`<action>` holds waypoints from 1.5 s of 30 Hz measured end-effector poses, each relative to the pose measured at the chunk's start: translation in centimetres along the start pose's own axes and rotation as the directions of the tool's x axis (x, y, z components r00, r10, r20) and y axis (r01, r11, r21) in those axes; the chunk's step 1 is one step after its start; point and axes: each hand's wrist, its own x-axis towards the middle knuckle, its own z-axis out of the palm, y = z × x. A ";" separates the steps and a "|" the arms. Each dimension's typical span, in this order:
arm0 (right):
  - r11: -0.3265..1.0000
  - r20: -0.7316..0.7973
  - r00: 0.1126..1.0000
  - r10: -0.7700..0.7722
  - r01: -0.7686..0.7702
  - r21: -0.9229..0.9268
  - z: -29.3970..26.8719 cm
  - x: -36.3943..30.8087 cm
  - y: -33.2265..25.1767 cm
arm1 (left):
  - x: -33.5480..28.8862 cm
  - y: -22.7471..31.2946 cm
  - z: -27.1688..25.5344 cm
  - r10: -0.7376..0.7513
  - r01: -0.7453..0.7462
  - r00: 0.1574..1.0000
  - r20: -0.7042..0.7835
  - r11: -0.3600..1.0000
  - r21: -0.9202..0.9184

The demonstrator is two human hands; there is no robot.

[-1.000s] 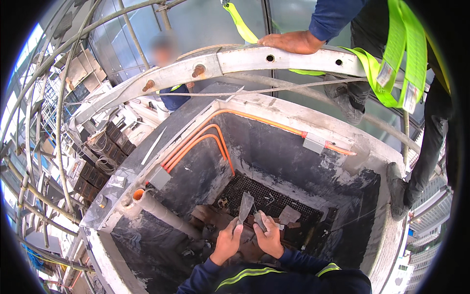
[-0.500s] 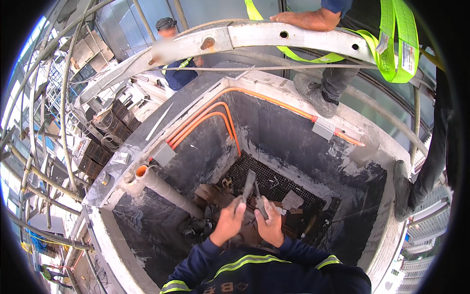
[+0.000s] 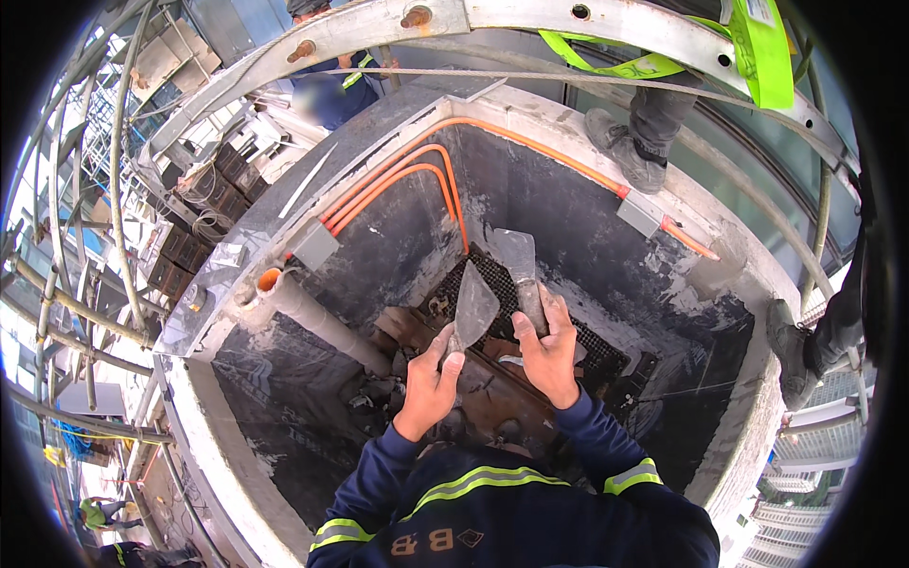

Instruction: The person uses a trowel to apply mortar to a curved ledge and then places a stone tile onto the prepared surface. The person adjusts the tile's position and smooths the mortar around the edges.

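Observation:
In my left hand (image 3: 429, 386) is a pointed trowel (image 3: 476, 305), gripped by its handle, with the flat of its blade facing up. My right hand (image 3: 551, 352) is closed round the handle of a broad, square-ended scraper (image 3: 516, 254), whose grey blade points away from me. The two blades lie side by side with a gap between them, above a dark pit. Below them a black grid mat (image 3: 597, 352) and brown boards (image 3: 497, 383) cover part of the pit bottom.
Dark walls with a pale rim (image 3: 757, 284) surround me. Orange conduits (image 3: 540, 151) run to grey boxes (image 3: 639, 216); a grey pipe (image 3: 327, 322) slopes down at left. A white metal beam (image 3: 530, 17) crosses overhead. A co-worker's shoes (image 3: 630, 151) stand on the rim.
My hands have moved apart, and both blades have turned from nearly edge-on to flat. The view has tilted down; the co-worker's hand on the beam is out of sight.

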 end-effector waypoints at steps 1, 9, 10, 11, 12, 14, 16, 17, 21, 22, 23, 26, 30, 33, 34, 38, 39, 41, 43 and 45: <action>0.991 0.016 0.997 0.079 -0.080 0.108 0.5 -0.2 -0.1 | 0.1 1.1 0.1 0.045 -0.045 0.999 0.002 0.999 0.015; 0.986 0.124 0.978 -0.166 0.165 0.021 1.7 -4.8 0.2 | -0.4 1.0 -1.5 -0.124 0.130 0.986 -0.114 0.991 0.043; 0.983 0.163 0.970 -0.182 0.180 0.024 1.2 -5.0 0.9 | -0.4 0.9 -1.7 -0.115 0.122 0.985 -0.131 0.991 0.052; 0.997 0.144 0.987 -0.074 0.073 0.012 0.9 -5.3 2.0 | -0.5 0.6 -1.8 -0.105 0.115 0.984 -0.147 0.992 0.061; 0.996 0.113 0.993 0.020 -0.029 0.081 0.8 -4.8 1.8 | -0.7 0.1 -1.9 -0.096 0.109 0.983 -0.159 0.991 0.072; 0.937 0.080 0.978 0.194 -0.209 0.281 0.9 -3.4 0.5 | -1.6 -1.5 -1.5 -0.107 0.122 0.977 -0.185 0.990 0.068; 0.929 0.075 0.989 0.127 -0.145 0.342 0.4 -2.8 0.6 | -1.6 -1.6 -1.1 -0.119 0.132 0.973 -0.197 0.990 0.054; 0.923 0.131 0.990 0.056 -0.102 0.372 0.1 -2.6 0.9 | -2.1 -1.2 -1.3 -0.244 0.231 0.967 -0.072 0.961 -0.153; 0.828 0.416 0.900 0.129 -0.328 0.454 -0.5 -0.9 -0.3 | -2.0 -0.6 -0.7 -0.185 0.197 0.980 0.069 0.888 -0.415; 0.757 0.436 0.885 0.164 -0.396 0.519 -0.3 -0.6 -0.9 | -2.1 -0.5 -0.5 -0.177 0.197 0.980 0.085 0.879 -0.434; 0.676 0.458 0.867 0.196 -0.458 0.578 0.1 -0.3 -1.7 | -2.3 -0.3 -0.2 -0.169 0.196 0.980 0.101 0.870 -0.453; 0.433 0.510 0.797 0.324 -0.604 0.669 1.5 -0.4 -2.0 | -2.8 -0.5 0.5 -0.112 0.194 0.976 0.185 0.832 -0.519; 0.464 0.640 0.693 0.332 -0.711 0.528 2.5 -3.5 -3.2 | -3.9 -2.9 0.5 -0.146 0.256 0.959 0.242 0.810 -0.527; 0.574 0.773 0.597 0.215 -0.718 0.394 0.7 -4.9 -4.6 | -3.3 -1.8 -0.4 -0.118 0.168 0.984 0.135 0.872 -0.460; 0.567 0.808 0.554 0.202 -0.738 0.365 -0.5 -4.6 -4.6 | -3.1 -2.1 -0.5 -0.099 0.139 0.989 0.111 0.879 -0.455; 0.653 0.611 0.775 0.161 -0.548 0.523 -2.3 -3.2 -3.9 | -2.1 -1.5 -0.9 -0.115 0.103 0.993 -0.037 0.965 -0.241; 0.775 0.529 0.821 0.215 -0.473 0.418 -2.4 -2.5 -4.3 | -1.8 -2.1 -0.9 -0.046 0.029 0.987 -0.153 0.993 -0.113; 0.945 0.369 0.908 0.199 -0.277 0.173 -2.5 -1.9 -4.2 | -1.9 -2.5 -0.9 -0.115 0.093 0.965 -0.236 0.990 -0.102; 0.960 0.343 0.917 0.204 -0.256 0.115 -2.3 -2.3 -4.0 | -1.2 -0.4 -0.8 -0.246 0.186 0.933 -0.264 0.955 -0.233; 0.987 0.322 0.937 0.131 -0.154 0.046 -1.8 -3.1 -3.5 | -0.7 0.4 -0.6 -0.305 0.284 0.919 -0.249 0.952 -0.115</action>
